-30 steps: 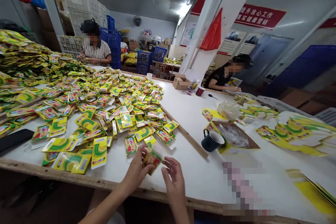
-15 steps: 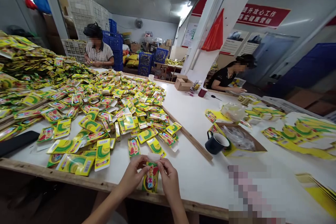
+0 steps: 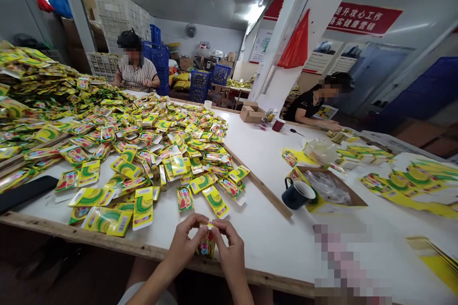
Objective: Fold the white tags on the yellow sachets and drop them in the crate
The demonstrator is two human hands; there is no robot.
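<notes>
Near the table's front edge, a small printed carton (image 3: 205, 247) in yellow, green and red is pinched between my two hands. My left hand (image 3: 183, 243) grips its upper left side with thumb and fingers. My right hand (image 3: 229, 244) grips the upper right side, the fingertips of both hands meeting at the top end. The fingers partly cover the carton, and its top flap is mostly hidden. Just beyond my hands lie a carton with a red fruit picture (image 3: 185, 199) and a yellow carton with a green ring (image 3: 215, 201).
A large heap of cartons (image 3: 118, 138) spreads over the left of the white table (image 3: 272, 248). A wooden strip (image 3: 265, 186), a dark mug (image 3: 297, 193) and an open box (image 3: 331, 190) stand right. Two co-workers (image 3: 138, 69) sit beyond. A black phone-like object (image 3: 28, 193) lies far left.
The white flap at the carton's top, visible before, is now folded down under my fingertips. My hands have drawn closer together. The co-worker at the left has moved their hands apart.
</notes>
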